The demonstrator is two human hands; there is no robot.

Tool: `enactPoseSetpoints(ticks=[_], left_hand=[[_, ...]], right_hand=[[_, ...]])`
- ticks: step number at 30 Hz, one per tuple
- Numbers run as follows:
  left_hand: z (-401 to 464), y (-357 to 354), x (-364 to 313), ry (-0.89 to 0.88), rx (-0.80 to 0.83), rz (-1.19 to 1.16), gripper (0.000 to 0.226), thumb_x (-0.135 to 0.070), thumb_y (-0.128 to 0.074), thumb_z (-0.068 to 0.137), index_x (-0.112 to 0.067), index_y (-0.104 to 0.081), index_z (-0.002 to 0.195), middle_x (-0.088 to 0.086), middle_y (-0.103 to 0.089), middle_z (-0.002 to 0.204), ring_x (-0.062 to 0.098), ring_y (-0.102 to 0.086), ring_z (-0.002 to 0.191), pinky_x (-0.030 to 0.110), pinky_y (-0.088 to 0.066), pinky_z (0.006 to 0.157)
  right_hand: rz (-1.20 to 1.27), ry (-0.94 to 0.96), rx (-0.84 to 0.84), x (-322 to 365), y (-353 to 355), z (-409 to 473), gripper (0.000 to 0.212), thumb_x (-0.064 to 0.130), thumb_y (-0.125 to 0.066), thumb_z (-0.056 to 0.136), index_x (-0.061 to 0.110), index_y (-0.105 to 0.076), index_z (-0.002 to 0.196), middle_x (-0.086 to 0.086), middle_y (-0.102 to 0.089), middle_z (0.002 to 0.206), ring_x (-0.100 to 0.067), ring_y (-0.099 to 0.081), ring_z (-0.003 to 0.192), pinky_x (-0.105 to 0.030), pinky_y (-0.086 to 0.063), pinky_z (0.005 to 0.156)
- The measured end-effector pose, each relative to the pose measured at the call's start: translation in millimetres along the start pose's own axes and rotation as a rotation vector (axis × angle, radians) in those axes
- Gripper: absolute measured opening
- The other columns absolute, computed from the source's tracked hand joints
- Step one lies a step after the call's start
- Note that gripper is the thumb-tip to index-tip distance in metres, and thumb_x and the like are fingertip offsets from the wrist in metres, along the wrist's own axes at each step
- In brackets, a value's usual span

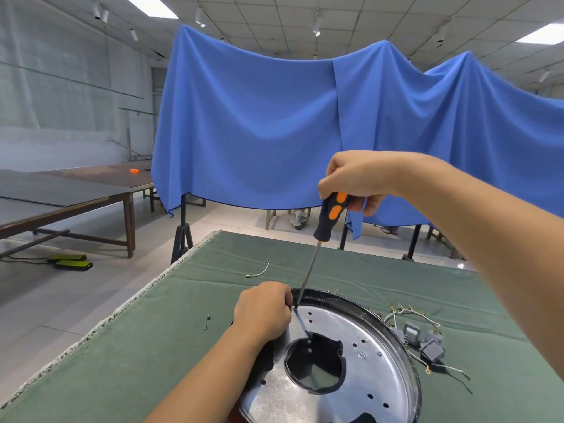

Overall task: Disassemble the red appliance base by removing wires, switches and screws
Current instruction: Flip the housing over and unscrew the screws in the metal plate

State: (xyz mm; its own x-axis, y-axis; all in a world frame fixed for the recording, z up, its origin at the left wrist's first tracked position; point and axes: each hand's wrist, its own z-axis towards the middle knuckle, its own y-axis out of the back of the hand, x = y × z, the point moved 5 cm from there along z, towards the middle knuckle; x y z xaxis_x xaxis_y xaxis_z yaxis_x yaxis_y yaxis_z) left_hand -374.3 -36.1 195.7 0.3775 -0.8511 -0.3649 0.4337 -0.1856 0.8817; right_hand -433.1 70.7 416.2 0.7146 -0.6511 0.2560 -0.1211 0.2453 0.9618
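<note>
Gripping the black-and-orange screwdriver by its handle, the right hand holds its tip down at the far inner rim of the appliance base. The left hand rests curled on that rim beside the tip; what it holds cannot be told. The base lies on the green worktop, with removed switches, wires and two screws nearby.

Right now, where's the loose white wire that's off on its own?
In the head view the white wire lies on the green cloth, beyond the left hand and left of the screwdriver shaft, apart from the appliance base.
</note>
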Motion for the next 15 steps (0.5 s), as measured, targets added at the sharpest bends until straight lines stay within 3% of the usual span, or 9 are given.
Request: enactPoseSetpoints(ticks=[2,5,7,10,12,15], left_hand=[[0,0,0,-0.001,0.003,-0.004,0.033,-0.014,-0.046,0.081,-0.029,-0.067,0.101,-0.007,-0.066,0.108,0.021,-0.062,0.095,0.027,-0.041,0.073],[0,0,0,-0.004,0.001,-0.006,0.032,-0.014,-0.047,0.081,-0.029,-0.067,0.101,-0.007,-0.066,0.109,0.021,-0.062,0.096,0.027,-0.040,0.073],[0,0,0,-0.004,0.000,-0.005,0.033,-0.014,-0.047,0.081,-0.029,-0.067,0.102,-0.007,-0.066,0.109,0.021,-0.061,0.097,0.027,-0.039,0.073],[1,-1,0,-0.006,-0.002,0.001,0.033,-0.015,-0.047,0.081,-0.029,-0.067,0.102,-0.006,-0.066,0.109,0.022,-0.061,0.098,0.028,-0.040,0.074],[0,0,0,-0.005,0.000,0.003,0.032,-0.015,-0.047,0.080,-0.029,-0.066,0.102,-0.006,-0.066,0.109,0.022,-0.061,0.097,0.028,-0.039,0.074],[0,0,0,-0.001,0.004,0.001,0.032,-0.015,-0.047,0.080,-0.029,-0.066,0.101,-0.006,-0.066,0.108,0.022,-0.061,0.098,0.028,-0.039,0.073]], right_hand=[[0.012,-0.013,-0.001,-2,0,-2,0.019,0.029,-0.059,0.082,0.011,-0.058,0.083,-0.001,-0.062,0.056,-0.015,-0.054,0.042,-0.022,-0.047,0.040],[-0.145,-0.128,-0.104,-9,1,-4,0.040,0.046,-0.050,0.089,0.009,-0.053,0.075,-0.001,-0.053,0.033,-0.014,-0.047,0.024,-0.021,-0.040,0.044],[-0.193,-0.123,-0.145,-9,3,-3,0.041,0.043,-0.045,0.094,0.009,-0.049,0.071,0.001,-0.044,0.026,-0.012,-0.038,0.018,-0.019,-0.034,0.039],[-0.049,-0.041,-0.053,-7,1,0,0.024,0.027,-0.053,0.089,0.007,-0.055,0.075,-0.001,-0.051,0.038,-0.016,-0.045,0.031,-0.018,-0.039,0.034],[0.000,-0.019,-0.024,-7,1,-3,0.020,0.026,-0.059,0.085,0.007,-0.060,0.079,-0.002,-0.056,0.048,-0.017,-0.052,0.040,-0.021,-0.045,0.038],[-0.148,-0.107,-0.114,-11,1,-7,0.043,0.051,-0.052,0.089,0.011,-0.061,0.075,-0.001,-0.054,0.035,-0.015,-0.051,0.027,-0.023,-0.041,0.046]])
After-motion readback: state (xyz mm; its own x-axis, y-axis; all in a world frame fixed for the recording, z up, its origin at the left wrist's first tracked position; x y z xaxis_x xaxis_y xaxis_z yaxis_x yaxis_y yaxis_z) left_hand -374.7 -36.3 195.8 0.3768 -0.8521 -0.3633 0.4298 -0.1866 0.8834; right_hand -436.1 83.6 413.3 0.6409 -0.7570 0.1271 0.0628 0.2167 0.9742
